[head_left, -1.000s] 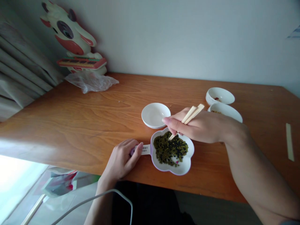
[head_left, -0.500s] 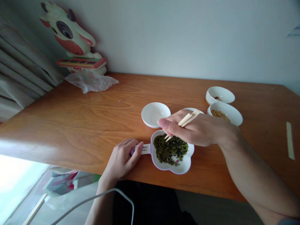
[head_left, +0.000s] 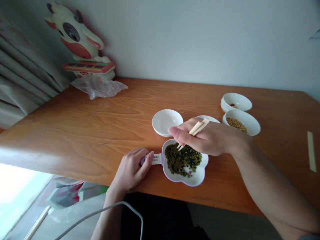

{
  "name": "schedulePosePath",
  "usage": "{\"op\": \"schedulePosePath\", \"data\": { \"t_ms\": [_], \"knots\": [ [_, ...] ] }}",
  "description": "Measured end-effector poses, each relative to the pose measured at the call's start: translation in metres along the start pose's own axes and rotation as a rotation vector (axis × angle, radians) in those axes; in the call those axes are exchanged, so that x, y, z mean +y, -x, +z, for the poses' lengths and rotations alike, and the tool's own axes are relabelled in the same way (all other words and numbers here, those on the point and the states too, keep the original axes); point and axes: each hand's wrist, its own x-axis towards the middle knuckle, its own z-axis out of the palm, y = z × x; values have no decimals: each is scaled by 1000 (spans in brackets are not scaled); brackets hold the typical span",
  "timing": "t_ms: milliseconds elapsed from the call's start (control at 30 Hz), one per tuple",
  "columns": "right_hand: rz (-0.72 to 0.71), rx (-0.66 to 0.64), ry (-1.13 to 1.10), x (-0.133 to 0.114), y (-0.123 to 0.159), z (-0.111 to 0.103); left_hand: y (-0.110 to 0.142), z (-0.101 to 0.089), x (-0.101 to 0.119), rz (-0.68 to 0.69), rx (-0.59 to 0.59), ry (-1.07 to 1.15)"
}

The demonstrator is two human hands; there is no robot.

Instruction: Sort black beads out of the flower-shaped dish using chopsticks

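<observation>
My left hand (head_left: 133, 166) is closed around the handle of a white, purple-rimmed, scalloped dish (head_left: 197, 178) near the table's front edge. Green beans (head_left: 175, 160) mixed with darker ones lie in the dish, and a small pink spot shows near its lower part. My right hand (head_left: 200, 136) grips a pair of wooden chopsticks (head_left: 193, 133), their tips down at the beans. Whether the tips pinch a bean is too small to tell. Just behind the dish stands a white bowl (head_left: 166, 121) with nothing visible inside. Another white bowl (head_left: 208, 118) is mostly hidden by my right hand.
At the right are a bowl of tan beans (head_left: 241, 121) and, behind it, a bowl (head_left: 236, 101) with a few reddish bits. A pale strip (head_left: 311, 151) lies at far right. A cow toy keyboard (head_left: 87, 65) and a plastic bag (head_left: 100, 87) sit at back left. A cable (head_left: 100, 210) crosses below.
The chopsticks have shifted slightly in my right hand, with their tips still at the beans. My left hand keeps its hold on the handle. The whole view has moved a little.
</observation>
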Motion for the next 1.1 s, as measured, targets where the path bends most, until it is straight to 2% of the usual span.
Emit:
{"op": "schedulePosePath", "data": {
  "t_ms": [400,600,867,1100],
  "knots": [
    [-37,31,23,3,-3,2,-1,0,1,3,-2,6],
    [-57,33,105,6,-6,4,-1,0,2,6,1,5],
    [27,-37,119,10,-2,1,-2,-2,4,18,-5,7],
    [206,-56,-14,10,7,-2,-1,-2,6,16,-7,26]
  ]
}}
